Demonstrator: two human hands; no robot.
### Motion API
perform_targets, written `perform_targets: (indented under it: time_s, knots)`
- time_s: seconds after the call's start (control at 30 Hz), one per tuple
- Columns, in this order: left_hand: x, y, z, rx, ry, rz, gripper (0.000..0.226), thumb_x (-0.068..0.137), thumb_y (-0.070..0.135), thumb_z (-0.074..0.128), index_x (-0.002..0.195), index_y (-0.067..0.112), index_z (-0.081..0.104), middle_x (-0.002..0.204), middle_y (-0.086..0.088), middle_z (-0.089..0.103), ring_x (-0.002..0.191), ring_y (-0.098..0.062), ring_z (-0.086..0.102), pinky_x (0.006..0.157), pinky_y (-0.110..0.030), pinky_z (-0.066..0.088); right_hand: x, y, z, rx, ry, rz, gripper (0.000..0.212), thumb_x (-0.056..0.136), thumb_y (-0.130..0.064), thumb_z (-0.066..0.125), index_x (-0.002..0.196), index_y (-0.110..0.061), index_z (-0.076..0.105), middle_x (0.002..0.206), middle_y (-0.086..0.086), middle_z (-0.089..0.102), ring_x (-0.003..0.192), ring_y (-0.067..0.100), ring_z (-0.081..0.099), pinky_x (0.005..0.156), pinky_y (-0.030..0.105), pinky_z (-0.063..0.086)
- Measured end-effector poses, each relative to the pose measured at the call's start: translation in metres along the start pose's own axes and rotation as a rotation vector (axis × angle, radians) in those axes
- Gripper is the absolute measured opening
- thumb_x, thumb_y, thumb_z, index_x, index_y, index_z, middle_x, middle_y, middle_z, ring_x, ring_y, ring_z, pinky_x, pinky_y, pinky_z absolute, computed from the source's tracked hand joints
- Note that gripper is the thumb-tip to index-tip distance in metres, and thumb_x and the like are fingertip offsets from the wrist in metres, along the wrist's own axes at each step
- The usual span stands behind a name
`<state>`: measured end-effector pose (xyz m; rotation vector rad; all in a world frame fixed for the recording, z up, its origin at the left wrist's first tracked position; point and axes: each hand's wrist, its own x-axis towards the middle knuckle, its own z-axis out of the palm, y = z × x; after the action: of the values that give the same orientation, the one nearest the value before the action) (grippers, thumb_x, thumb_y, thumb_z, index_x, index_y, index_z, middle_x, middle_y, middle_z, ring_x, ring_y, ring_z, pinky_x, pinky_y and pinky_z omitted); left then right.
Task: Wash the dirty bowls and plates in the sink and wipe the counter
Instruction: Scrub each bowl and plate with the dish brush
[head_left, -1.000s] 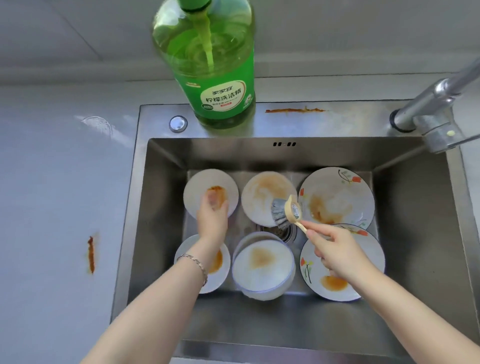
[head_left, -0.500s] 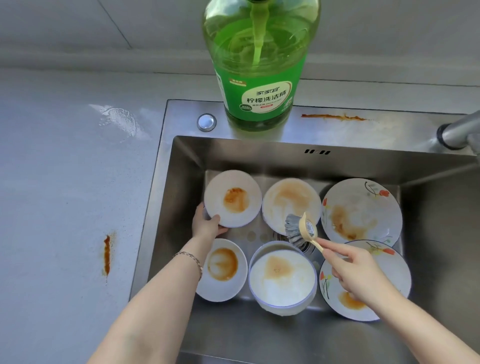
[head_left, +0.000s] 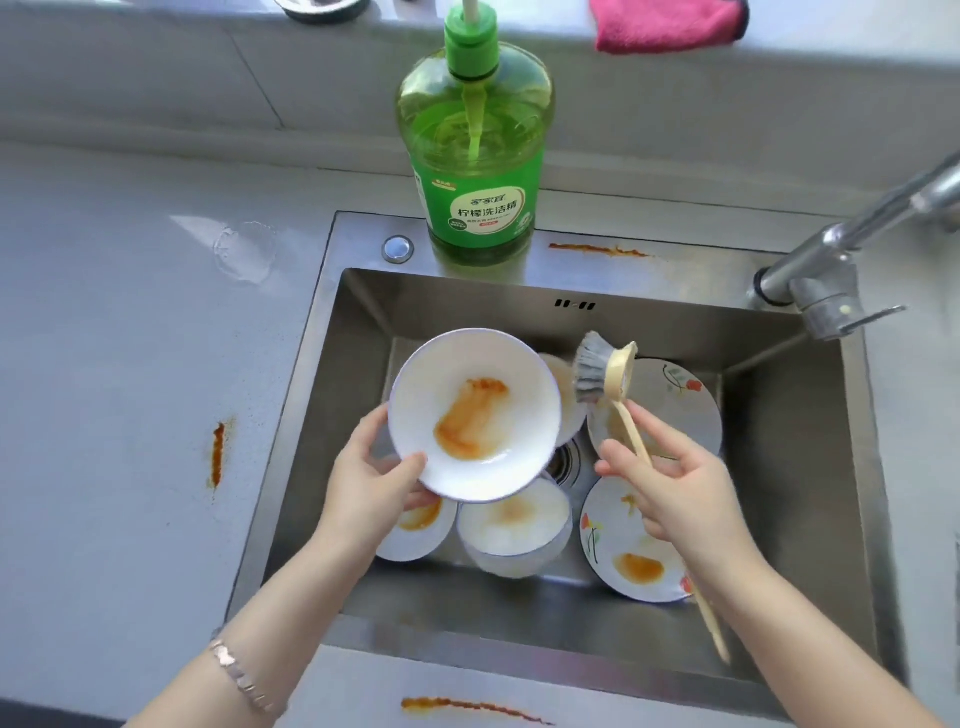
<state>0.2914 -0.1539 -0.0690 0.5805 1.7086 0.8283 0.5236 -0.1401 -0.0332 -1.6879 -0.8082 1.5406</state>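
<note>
Sauce, orange-brown, lay smeared inside the white bowl, which we held tilted over the sink, above the other dishes. Our left hand gripped its lower left rim, the thumb on the inner side and the fingers underneath. Our right hand was curled round the pale handle of the brush. Its grey bristles pointed toward the bowl, just beside its right edge; whether they touched it we could not tell.

On the sink floor lay a small plate, a deep bowl and two flowered plates, all stained. A green soap bottle stood on the steel rim behind the sink, with the faucet at the right. Orange streaks marked the table at the left and at the front. A pink cloth lay on the ledge behind.
</note>
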Motion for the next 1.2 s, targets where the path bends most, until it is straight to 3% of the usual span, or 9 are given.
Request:
perform_targets:
  time_s: [0.2,0.3,0.53,0.63,0.77,0.83,0.93,1.07,1.2]
  knots:
    - [-0.060,0.007,0.027,0.059,-0.170,-0.061,0.055,0.085,-0.007,0.054,0.126,0.029,0.044,0.080,-0.015,0.069,0.053,-0.023,0.067,0.060,-0.034,0.060,-0.031,0.008,-0.031,0.054,-0.012,0.067,0.047,0.078,-0.014,0.072,0.116,-0.037,0.057,0.051,-0.001,0.029,0.040,0.008,0.018,0.033,0.015,0.018]
    - [-0.077,-0.003,0.046,0.052,-0.240,-0.070,0.054,0.086,-0.007,0.052,0.124,0.031,0.044,0.061,-0.006,0.068,0.052,-0.021,0.066,0.059,-0.034,0.060,-0.046,0.016,-0.047,-0.010,0.056,0.051,0.049,0.081,-0.007,0.068,0.112,-0.042,0.056,0.045,-0.008,0.031,0.041,0.008,0.020,0.033,0.017,0.022]
    - [-0.110,-0.032,0.075,-0.219,-0.463,-0.013,0.068,0.079,0.019,0.065,0.134,0.046,0.036,0.106,0.015,0.069,0.102,-0.010,0.066,0.083,-0.035,0.056,-0.070,0.030,-0.079,-0.006,0.131,0.103,0.052,0.083,-0.001,0.062,0.126,-0.030,0.056,0.054,0.001,0.030,0.042,0.012,0.017,0.034,0.015,0.021]
    - [-0.116,-0.037,0.074,-0.333,-0.462,-0.020,0.079,0.063,0.030,0.071,0.132,0.048,0.038,0.106,0.019,0.067,0.104,-0.012,0.065,0.080,-0.043,0.056,-0.078,0.030,-0.079,0.031,0.069,0.112,0.052,0.084,-0.003,0.062,0.128,-0.029,0.054,0.055,0.001,0.033,0.039,0.008,0.019,0.033,0.015,0.020]
    - [-0.116,-0.034,0.062,-0.281,-0.415,0.040,0.084,0.057,0.034,0.068,0.135,0.044,0.036,0.094,0.022,0.069,0.094,-0.007,0.067,0.071,-0.046,0.058,-0.081,0.019,-0.085,-0.117,0.053,-0.002,0.036,0.091,-0.022,0.057,0.126,-0.031,0.055,0.071,0.003,0.060,0.035,0.004,0.030,0.034,0.013,0.028]
    - [-0.116,-0.030,0.056,-0.229,-0.375,0.055,0.078,0.064,0.028,0.066,0.134,0.046,0.036,0.100,0.011,0.068,0.092,-0.009,0.067,0.069,-0.045,0.058,-0.086,0.008,-0.093,-0.354,0.032,-0.176,0.031,0.094,-0.023,0.050,0.121,-0.035,0.057,0.074,-0.008,0.060,0.048,-0.002,0.050,0.046,0.006,0.037]
    - [-0.118,-0.026,0.050,-0.152,-0.300,0.077,0.065,0.068,0.028,0.060,0.123,0.055,0.040,0.114,-0.022,0.055,0.090,-0.016,0.066,0.060,-0.036,0.058,-0.091,-0.007,-0.098,-0.684,-0.163,-0.311,0.033,0.093,-0.018,0.051,0.118,-0.039,0.057,0.088,-0.026,0.058,0.084,-0.019,0.053,0.070,-0.002,0.038]
    - [-0.124,-0.021,0.052,-0.095,-0.284,0.161,0.061,0.065,0.034,0.065,0.114,0.061,0.040,0.110,-0.022,0.057,0.089,-0.019,0.066,0.063,-0.036,0.059,-0.085,-0.001,-0.082,-1.235,-0.308,-0.292,0.035,0.097,-0.024,0.044,0.127,-0.041,0.053,0.102,-0.003,0.060,0.100,0.014,0.055,0.082,0.024,0.044]
    - [-0.124,-0.023,0.054,-0.048,-0.280,0.224,0.063,0.060,0.042,0.063,0.114,0.064,0.041,0.096,-0.012,0.065,0.092,-0.030,0.066,0.077,-0.047,0.057,-0.106,0.002,-0.048,-1.013,-0.521,-0.215,0.033,0.095,-0.021,0.047,0.121,-0.038,0.060,0.121,-0.012,0.063,0.113,0.009,0.057,0.095,0.023,0.044]
